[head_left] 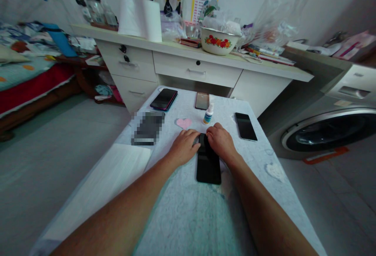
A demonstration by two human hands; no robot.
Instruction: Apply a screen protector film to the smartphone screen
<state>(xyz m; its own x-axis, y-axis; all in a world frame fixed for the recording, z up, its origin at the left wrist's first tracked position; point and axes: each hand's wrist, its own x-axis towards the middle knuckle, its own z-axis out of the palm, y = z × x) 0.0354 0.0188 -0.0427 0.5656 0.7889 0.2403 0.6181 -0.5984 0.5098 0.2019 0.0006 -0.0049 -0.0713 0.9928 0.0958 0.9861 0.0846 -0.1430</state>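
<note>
A black phone (208,166) lies face up on the pale cloth-covered table (188,216), lengthwise in front of me. Both hands rest at its far end. My left hand (185,145) has its fingers curled onto the phone's top left corner. My right hand (221,140) is bent over the top right corner, fingers pressed down on the phone's top edge. Just beyond the hands stand a small white dropper bottle (208,115) and a pink heart-shaped piece (184,122).
Three more phones lie on the table: a red-edged one (163,99), a brownish one (202,100), a black one (246,126). A blurred-out item (147,128) and white sheet (117,169) lie left. Beyond: a white desk (194,68), a washing machine (331,126) right, a bed (26,79) left.
</note>
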